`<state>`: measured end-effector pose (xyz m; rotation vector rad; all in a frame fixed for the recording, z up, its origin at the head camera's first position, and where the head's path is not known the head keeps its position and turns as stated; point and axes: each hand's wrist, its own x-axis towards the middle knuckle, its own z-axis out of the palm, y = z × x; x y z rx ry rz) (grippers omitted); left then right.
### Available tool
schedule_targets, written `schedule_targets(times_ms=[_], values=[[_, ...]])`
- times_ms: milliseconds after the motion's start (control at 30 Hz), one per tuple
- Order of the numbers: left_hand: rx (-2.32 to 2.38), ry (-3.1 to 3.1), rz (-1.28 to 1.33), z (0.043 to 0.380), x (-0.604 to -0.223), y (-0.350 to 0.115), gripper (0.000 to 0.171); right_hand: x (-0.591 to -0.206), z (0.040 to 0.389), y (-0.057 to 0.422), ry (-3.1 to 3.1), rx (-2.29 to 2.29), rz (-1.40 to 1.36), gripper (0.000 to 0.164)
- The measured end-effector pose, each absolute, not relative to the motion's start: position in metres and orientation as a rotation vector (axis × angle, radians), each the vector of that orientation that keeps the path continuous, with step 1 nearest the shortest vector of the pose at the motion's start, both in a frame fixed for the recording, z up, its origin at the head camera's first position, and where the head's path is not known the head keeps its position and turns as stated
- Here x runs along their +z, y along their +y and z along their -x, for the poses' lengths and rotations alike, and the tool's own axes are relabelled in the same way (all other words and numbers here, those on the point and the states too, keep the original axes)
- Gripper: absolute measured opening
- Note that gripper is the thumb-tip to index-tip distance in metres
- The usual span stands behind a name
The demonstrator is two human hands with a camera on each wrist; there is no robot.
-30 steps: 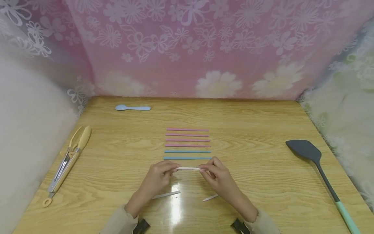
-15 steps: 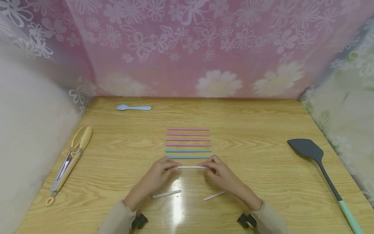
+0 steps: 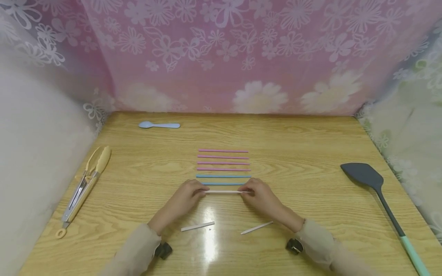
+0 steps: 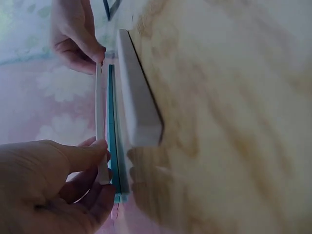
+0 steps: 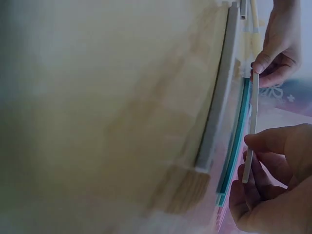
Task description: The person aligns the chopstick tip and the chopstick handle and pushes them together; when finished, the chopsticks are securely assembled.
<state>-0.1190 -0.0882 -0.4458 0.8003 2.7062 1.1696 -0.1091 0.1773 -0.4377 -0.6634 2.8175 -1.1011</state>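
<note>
My left hand (image 3: 185, 196) and right hand (image 3: 261, 199) pinch a thin white stick (image 3: 223, 191) near its two ends, between thumb and fingers. It lies level, just on the near side of two blue sticks (image 3: 223, 176) and parallel to them. Beyond these, several pink sticks (image 3: 223, 163) form evenly spaced rows. In the left wrist view, the thumb and fingers of the left hand (image 4: 53, 180) grip the white stick (image 4: 99, 107). The right wrist view has the right hand (image 5: 278, 175) holding the other end of the white stick (image 5: 254, 105).
Two loose white sticks, one on the left (image 3: 198, 226) and one on the right (image 3: 256, 227), lie slanted between my forearms. Tongs (image 3: 83, 191) lie at the left edge, a light blue spoon (image 3: 159, 125) at the back left. A dark spatula (image 3: 362, 176) with a green handle lies right.
Both hands have moved forward with the white stick, bringing it close to the nearer blue stick. My hands have spread slightly apart, and more of the loose white sticks shows.
</note>
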Motion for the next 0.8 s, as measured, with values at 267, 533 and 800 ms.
schedule_targets(times_ms=[267, 533, 800], values=[[1.112, 2.726, -0.745, 0.1247, -0.4444, -0.0845, 0.015, -0.4401, 0.1179, 0.1748, 2.803, -1.024, 0.668, 0.012], [1.101, 2.689, -0.717, 0.1254, -0.4437, -0.0851, 0.014, -0.4428, 0.1199, 0.1736, 2.817, -0.978, 0.704, 0.009], [1.099, 2.701, -0.718, 0.1244, -0.4457, -0.0848, 0.015, -0.4434, 0.1197, 0.1728, 2.817, -0.965, 0.709, 0.009]])
